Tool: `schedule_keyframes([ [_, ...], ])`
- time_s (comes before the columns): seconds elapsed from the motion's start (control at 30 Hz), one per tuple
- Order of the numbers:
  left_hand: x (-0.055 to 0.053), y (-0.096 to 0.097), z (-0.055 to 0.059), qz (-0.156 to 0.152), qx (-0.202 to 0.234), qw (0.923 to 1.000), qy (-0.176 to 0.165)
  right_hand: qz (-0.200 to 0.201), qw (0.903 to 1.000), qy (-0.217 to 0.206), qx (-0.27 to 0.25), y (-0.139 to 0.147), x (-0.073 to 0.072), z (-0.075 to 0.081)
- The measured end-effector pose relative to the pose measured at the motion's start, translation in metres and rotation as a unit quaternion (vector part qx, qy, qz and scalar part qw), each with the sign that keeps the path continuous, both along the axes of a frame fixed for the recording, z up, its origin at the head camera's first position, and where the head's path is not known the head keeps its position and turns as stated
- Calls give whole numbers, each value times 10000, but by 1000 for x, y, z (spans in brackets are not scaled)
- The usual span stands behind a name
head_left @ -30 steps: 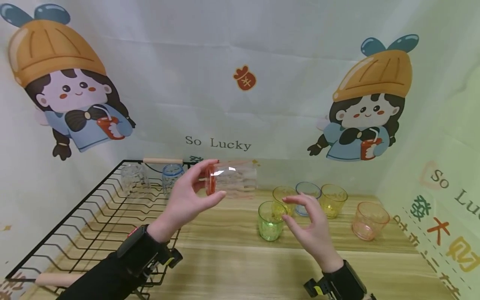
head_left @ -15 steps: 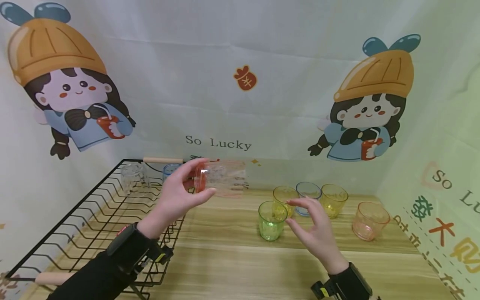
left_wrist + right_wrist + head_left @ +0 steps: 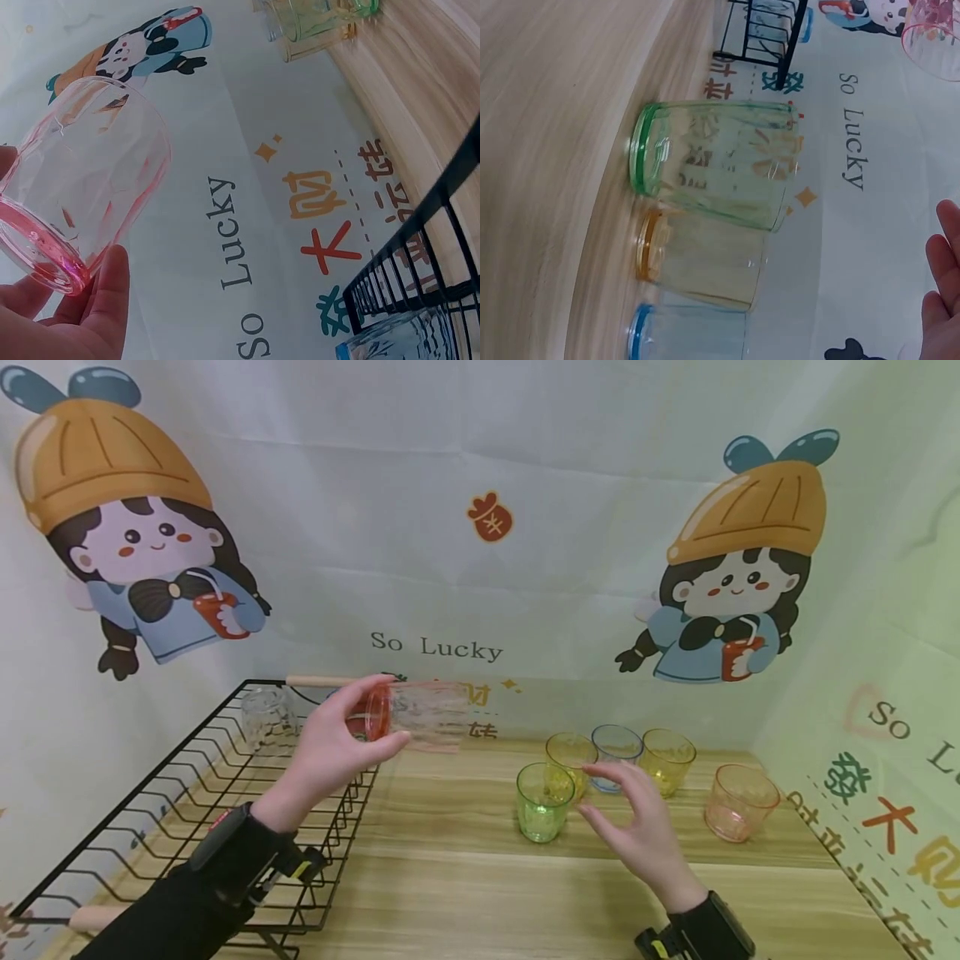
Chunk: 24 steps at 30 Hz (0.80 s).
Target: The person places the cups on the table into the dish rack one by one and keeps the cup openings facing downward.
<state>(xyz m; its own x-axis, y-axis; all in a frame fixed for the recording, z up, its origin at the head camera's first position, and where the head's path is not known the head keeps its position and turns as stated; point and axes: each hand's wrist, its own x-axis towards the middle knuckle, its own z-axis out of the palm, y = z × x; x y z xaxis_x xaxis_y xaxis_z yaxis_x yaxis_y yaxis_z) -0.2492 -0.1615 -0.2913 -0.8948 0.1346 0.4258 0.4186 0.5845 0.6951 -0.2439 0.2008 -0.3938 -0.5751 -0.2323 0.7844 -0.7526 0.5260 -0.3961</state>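
Note:
My left hand (image 3: 322,739) grips a pink glass (image 3: 427,714) by its thick base, fingers above and thumb below. The glass lies sideways in the air, mouth pointing right, beside the dish rack. The left wrist view has thumb and fingers around the base of this pink glass (image 3: 112,157). My right hand (image 3: 637,831) holds nothing; its thumb and fingers are loosely curved and apart, just right of an upright green glass (image 3: 542,822). Behind that stand a yellow glass (image 3: 572,750), a blue-rimmed glass (image 3: 617,742) and another yellow glass (image 3: 669,768).
On the left stands a black wire dish rack (image 3: 129,797) with wooden handles. A clear glass (image 3: 268,722) sits at its back; a blue glass (image 3: 397,341) there is mostly hidden by my left hand in the head view. Another pink glass (image 3: 738,810) stands far right.
My left hand has carried the pink glass leftward toward the rack, now covering the blue glass there. My right hand has drawn slightly right and down, away from the green glass.

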Motion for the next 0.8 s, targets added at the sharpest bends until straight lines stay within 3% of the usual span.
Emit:
schedule_keyframes([
  [0.33,-2,-14,8,268,-147,9993,-198,-165,9998,121,86,16,0,-4],
  [0.8,-5,-35,11,283,-167,9980,-537,-356,9988,330,-2,32,3,-6],
])
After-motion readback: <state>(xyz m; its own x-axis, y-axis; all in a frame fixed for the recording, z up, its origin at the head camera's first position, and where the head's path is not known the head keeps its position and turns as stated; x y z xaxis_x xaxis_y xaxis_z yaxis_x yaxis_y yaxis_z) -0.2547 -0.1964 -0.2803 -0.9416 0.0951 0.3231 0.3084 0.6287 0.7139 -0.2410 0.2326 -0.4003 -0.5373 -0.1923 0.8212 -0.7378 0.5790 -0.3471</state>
